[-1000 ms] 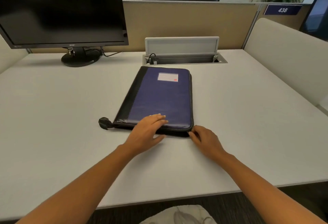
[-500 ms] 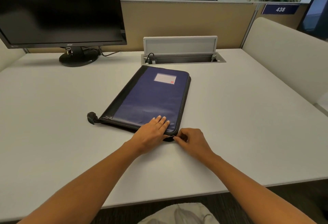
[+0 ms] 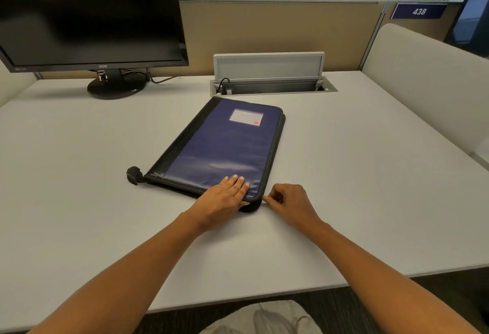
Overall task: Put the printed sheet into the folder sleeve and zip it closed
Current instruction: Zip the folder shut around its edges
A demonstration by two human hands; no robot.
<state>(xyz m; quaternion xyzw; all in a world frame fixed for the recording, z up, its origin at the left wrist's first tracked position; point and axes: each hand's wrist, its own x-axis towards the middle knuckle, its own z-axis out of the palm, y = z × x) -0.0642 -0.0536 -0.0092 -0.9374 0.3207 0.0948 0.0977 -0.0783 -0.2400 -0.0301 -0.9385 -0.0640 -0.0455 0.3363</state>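
A blue zip folder (image 3: 222, 148) with a black spine and a white label lies flat and closed on the white desk (image 3: 344, 175), turned at a slant. My left hand (image 3: 225, 196) presses flat on its near right corner, fingers together. My right hand (image 3: 288, 202) is pinched at that same corner, on the zipper pull at the folder's edge; the pull itself is hidden by my fingers. A black strap end (image 3: 134, 175) sticks out at the near left corner. No printed sheet is in sight.
A black monitor (image 3: 87, 16) on a round stand sits at the back left. An open cable box (image 3: 272, 79) with a raised lid is set in the desk behind the folder. Padded partitions rise at the back and right (image 3: 428, 90).
The folder has swung anticlockwise, its near edge now slanted. My right hand has gone from resting at the corner to pinching the zipper there. My left hand stays pressed on the cover.
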